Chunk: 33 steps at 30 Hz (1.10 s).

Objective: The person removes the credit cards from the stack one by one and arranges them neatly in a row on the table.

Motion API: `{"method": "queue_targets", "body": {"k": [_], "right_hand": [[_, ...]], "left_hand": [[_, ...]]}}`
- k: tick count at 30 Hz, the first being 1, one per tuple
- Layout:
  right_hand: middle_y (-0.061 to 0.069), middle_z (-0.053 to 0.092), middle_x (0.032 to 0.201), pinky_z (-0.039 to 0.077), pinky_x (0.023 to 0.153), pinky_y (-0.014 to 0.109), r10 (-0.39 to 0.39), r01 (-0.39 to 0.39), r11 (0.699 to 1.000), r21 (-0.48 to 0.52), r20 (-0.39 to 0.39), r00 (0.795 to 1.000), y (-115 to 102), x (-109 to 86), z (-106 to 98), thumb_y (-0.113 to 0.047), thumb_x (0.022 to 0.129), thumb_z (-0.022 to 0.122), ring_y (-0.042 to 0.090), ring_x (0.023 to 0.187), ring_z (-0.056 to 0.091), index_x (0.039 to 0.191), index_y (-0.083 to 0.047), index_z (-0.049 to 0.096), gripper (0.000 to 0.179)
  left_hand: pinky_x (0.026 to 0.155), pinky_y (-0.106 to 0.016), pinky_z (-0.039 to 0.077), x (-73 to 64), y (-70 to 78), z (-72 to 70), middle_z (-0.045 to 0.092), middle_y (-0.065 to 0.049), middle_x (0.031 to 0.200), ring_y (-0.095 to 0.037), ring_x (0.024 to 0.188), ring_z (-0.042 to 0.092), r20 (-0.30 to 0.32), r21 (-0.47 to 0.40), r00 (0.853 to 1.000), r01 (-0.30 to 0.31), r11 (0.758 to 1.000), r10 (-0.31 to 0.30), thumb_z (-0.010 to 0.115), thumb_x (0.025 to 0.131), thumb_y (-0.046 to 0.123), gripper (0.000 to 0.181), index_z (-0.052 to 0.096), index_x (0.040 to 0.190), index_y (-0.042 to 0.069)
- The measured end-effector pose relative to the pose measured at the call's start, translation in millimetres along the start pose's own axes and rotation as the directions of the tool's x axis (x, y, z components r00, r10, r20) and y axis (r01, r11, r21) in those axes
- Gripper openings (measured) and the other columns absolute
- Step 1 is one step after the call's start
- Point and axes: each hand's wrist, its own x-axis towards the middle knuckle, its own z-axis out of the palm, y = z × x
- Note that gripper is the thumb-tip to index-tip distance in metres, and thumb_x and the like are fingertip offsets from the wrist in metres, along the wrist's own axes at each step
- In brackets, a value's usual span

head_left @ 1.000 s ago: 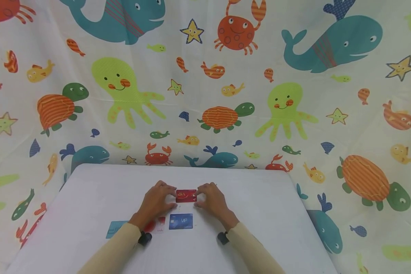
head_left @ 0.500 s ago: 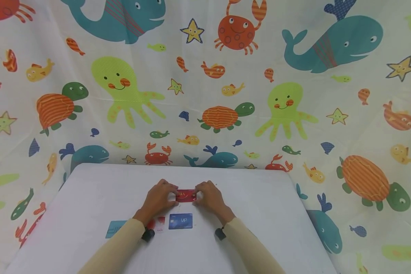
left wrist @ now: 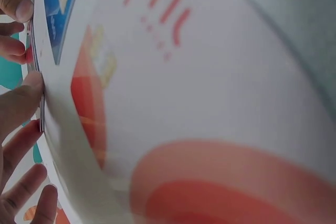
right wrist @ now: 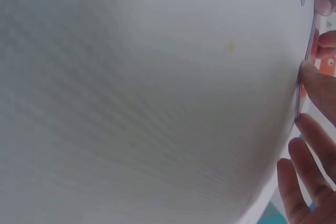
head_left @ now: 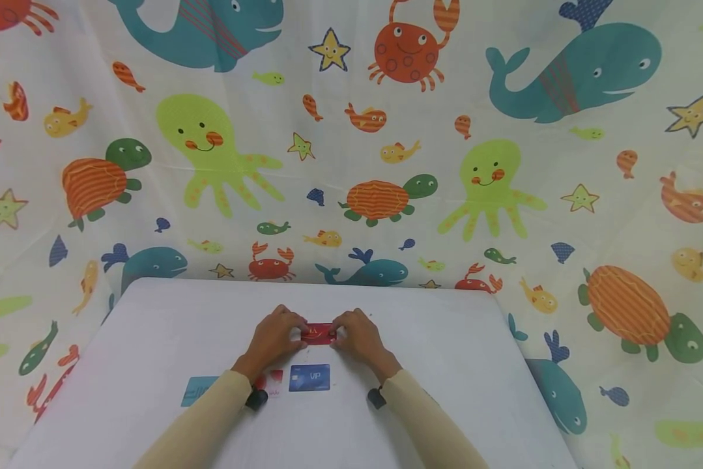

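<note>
A red VIP card (head_left: pixel 319 334) is held between both hands towards the back of the white table. My left hand (head_left: pixel 273 337) pinches its left end, and my right hand (head_left: pixel 358 337) pinches its right end, thumbs on the near side. Fingers cover both ends of the card. The left wrist view shows the card edge-on between thumb (left wrist: pixel 18 103) and index finger, the other fingers spread. Similarly, in the right wrist view the thumb (right wrist: pixel 319 87) and index finger take the card's edge. Nearer than the hands lies a blue VIP card (head_left: pixel 309 378).
Left of the blue card is a white-and-red card (head_left: pixel 275 383), partly hidden by the left wrist. Further left, a teal card (head_left: pixel 197 391) is partly under the left sleeve. A sea-animal curtain (head_left: pixel 351 156) hangs behind the white table (head_left: pixel 445 352).
Both hands have moved inward along the red card, the left one rightward and the right one slightly leftward. Less of the card shows between them. The cards on the table stay put.
</note>
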Motion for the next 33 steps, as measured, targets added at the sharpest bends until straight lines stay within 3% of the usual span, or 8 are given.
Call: {"method": "queue_targets", "body": {"k": [8,21,33], "right_hand": [[-0.003,0.077,0.113,0.058,0.101,0.035,0.0,0.0,1.0,0.017,0.009,1.0,0.9,1.1,-1.9,-0.019,0.089,0.087,0.014,0.103,0.06,0.109,-0.02,0.082,0.02],[-0.004,0.078,0.117,0.058,0.102,0.036,0.028,-0.028,1.0,0.007,0.007,1.0,1.9,2.6,-3.6,-0.026,0.088,0.089,0.014,0.107,0.062,0.107,-0.023,0.085,0.02],[-0.004,0.077,0.12,0.058,0.105,0.038,0.024,-0.025,0.999,0.027,0.018,1.0,0.4,-1.2,-13.3,-0.027,0.088,0.089,0.015,0.112,0.064,0.109,-0.023,0.085,0.022]], "left_hand": [[0.099,-0.043,0.059,-0.6,2.2,-1.3,0.078,0.001,0.113,-0.018,0.11,0.06,-0.008,-0.004,1.0,0.001,1.0,-0.001,0.096,0.08,0.028,0.032,0.084,0.109,0.019],[0.097,-0.044,0.059,-0.9,4.5,-5.3,0.078,0.0,0.115,-0.019,0.111,0.06,-0.018,0.0,1.0,-0.009,1.0,0.009,0.095,0.081,0.029,0.033,0.084,0.11,0.02],[0.097,-0.042,0.06,-1.4,6.5,-8.9,0.079,0.002,0.115,-0.018,0.112,0.062,-0.041,0.01,0.998,-0.043,0.999,0.043,0.095,0.081,0.031,0.031,0.085,0.109,0.021]]}}
